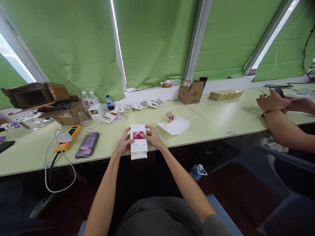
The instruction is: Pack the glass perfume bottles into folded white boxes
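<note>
A white carton (138, 147) with a pink flower picture is held at the table's front edge, its lower end jutting past it. My left hand (124, 143) grips its left side. On its right side is my right hand (152, 137), with the thumb over the picture. The carton's near end looks unfolded, though its inside does not show. Beyond it to the right, a round glass bottle (169, 116) with pink inside stands beside a creased white sheet (176, 126).
Open white boxes with glass bottles line the back, one bottle (128, 107) among them. At left are a phone (87, 145), a yellow power strip (70, 137) with a looping cable, and cardboard boxes (36, 95). Another person's hand (273, 101) is at right. A water jug (197, 171) stands below.
</note>
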Tool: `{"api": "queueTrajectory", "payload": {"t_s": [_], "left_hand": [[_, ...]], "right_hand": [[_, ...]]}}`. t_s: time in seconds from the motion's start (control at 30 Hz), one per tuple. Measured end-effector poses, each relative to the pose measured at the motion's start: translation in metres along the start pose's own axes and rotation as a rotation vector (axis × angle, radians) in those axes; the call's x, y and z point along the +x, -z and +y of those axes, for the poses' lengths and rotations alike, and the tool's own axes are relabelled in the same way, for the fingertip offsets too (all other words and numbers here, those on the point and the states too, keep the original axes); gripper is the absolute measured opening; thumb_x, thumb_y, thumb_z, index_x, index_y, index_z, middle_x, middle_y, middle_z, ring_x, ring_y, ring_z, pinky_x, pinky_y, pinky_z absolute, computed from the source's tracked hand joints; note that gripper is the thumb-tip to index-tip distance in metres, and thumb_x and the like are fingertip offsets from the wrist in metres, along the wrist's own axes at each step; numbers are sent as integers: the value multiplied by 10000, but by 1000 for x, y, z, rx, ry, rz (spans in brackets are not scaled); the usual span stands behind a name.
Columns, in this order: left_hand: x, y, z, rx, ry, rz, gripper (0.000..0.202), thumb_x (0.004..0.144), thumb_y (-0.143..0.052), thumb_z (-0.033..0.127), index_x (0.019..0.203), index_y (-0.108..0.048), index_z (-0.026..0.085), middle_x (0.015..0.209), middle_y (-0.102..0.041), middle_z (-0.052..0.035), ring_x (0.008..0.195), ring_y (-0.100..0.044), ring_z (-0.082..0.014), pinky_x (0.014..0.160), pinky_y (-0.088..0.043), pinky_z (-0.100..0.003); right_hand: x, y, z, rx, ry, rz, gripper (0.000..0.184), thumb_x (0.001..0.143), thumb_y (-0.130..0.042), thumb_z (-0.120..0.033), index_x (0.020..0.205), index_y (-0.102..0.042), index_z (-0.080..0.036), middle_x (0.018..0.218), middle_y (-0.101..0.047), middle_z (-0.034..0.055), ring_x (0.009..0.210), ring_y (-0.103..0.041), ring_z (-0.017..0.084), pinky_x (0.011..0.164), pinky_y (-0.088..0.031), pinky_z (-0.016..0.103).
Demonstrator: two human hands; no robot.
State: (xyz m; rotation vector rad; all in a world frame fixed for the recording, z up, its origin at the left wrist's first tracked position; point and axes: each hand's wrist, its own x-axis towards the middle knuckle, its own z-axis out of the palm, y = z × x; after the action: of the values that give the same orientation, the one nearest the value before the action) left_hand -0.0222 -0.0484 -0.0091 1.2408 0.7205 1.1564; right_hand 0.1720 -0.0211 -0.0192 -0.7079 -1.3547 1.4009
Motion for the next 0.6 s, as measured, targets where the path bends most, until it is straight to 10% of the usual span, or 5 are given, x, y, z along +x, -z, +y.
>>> {"api": "queueTrajectory", "payload": {"t_s": [0.6], "left_hand": [[10, 0, -4, 41, -74, 391, 825, 720, -723, 413, 1414, -298, 277, 1026, -646, -82, 892, -651, -224, 691, -519, -306]], "right_hand": [[-4, -2, -10, -73, 25, -107, 902, 691, -765, -373, 1458, -294, -322, 1045, -666, 36, 916, -648, 208, 856, -511, 378]]}}
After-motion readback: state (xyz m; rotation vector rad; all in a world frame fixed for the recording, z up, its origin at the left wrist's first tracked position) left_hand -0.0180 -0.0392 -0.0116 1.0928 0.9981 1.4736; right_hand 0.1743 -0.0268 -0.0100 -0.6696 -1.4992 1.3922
